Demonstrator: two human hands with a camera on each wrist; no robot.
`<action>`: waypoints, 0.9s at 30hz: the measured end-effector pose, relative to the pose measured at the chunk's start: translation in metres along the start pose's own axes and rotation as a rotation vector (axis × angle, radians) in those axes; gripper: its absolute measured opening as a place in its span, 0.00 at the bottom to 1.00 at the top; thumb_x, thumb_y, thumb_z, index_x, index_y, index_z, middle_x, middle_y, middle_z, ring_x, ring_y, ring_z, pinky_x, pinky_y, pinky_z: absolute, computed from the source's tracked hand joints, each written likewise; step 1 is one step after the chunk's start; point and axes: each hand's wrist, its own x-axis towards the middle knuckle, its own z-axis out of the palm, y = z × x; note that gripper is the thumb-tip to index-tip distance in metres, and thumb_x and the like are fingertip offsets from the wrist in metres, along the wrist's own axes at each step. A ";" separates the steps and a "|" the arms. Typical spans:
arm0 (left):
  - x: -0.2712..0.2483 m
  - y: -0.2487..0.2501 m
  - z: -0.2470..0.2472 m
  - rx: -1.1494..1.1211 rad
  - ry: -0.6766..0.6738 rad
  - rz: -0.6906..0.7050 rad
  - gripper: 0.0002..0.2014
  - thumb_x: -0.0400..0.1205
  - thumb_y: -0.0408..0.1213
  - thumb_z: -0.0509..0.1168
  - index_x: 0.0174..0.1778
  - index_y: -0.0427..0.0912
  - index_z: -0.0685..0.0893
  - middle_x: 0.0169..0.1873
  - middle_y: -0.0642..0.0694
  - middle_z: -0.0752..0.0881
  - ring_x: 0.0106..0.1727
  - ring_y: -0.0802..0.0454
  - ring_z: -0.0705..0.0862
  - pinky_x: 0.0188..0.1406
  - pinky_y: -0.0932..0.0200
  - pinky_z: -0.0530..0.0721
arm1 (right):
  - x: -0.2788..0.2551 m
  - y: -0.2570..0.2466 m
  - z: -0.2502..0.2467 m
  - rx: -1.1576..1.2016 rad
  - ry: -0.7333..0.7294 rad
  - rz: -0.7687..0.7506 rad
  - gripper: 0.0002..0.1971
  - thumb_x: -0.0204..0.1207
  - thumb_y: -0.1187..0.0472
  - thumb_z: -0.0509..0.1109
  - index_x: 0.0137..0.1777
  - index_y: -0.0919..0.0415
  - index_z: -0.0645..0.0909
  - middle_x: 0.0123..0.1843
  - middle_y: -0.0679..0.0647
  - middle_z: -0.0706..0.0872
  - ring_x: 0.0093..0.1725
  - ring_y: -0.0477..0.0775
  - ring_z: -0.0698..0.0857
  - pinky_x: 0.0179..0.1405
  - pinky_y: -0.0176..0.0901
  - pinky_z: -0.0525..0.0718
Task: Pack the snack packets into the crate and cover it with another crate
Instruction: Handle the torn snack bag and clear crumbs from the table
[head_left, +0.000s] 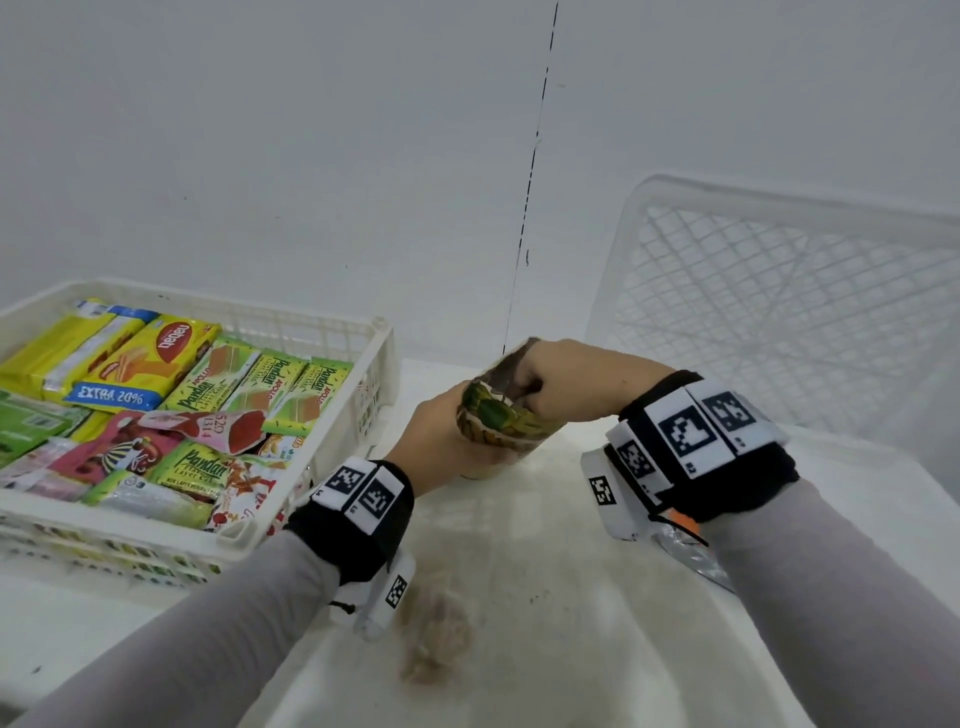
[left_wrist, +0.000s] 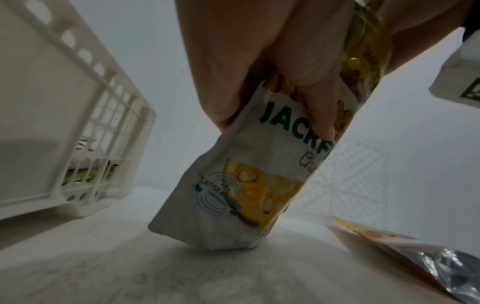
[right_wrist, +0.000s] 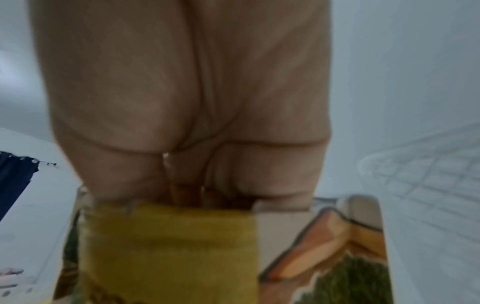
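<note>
On the white tabletop (head_left: 545, 597), two white lattice plastic crates stand well apart. One crate (head_left: 374, 364), at left, holds glossy flat snack packets (head_left: 156, 405), too overlapped to count; the empty crate (head_left: 779, 312) leans tilted at right. Between them both hands hold one jackfruit chips pouch (left_wrist: 233, 195), its base touching the tabletop. Left hand (head_left: 436, 441) fingers (left_wrist: 317, 98) wrap its middle; right hand (head_left: 582, 379) pinches its top edge. A foil-backed orange packet (left_wrist: 415, 257) lies just beside it.
</note>
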 end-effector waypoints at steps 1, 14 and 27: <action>-0.001 0.001 -0.001 -0.002 -0.007 -0.007 0.25 0.54 0.46 0.77 0.42 0.75 0.76 0.45 0.67 0.84 0.56 0.58 0.83 0.59 0.60 0.80 | 0.001 -0.001 -0.002 0.004 -0.061 -0.001 0.09 0.79 0.67 0.60 0.43 0.59 0.81 0.40 0.51 0.80 0.43 0.53 0.77 0.30 0.33 0.72; 0.005 -0.002 -0.001 0.235 0.069 -0.059 0.18 0.66 0.44 0.79 0.50 0.45 0.85 0.39 0.54 0.84 0.49 0.50 0.84 0.45 0.61 0.77 | 0.037 -0.014 0.012 -0.164 -0.205 0.027 0.18 0.81 0.64 0.61 0.71 0.61 0.75 0.69 0.60 0.79 0.68 0.62 0.78 0.54 0.42 0.74; 0.014 -0.022 -0.006 0.360 0.000 -0.087 0.24 0.63 0.47 0.81 0.53 0.47 0.85 0.43 0.56 0.84 0.46 0.57 0.81 0.40 0.68 0.75 | 0.061 -0.019 0.038 -0.024 -0.137 0.156 0.18 0.83 0.66 0.58 0.71 0.67 0.73 0.71 0.64 0.77 0.70 0.64 0.76 0.65 0.52 0.74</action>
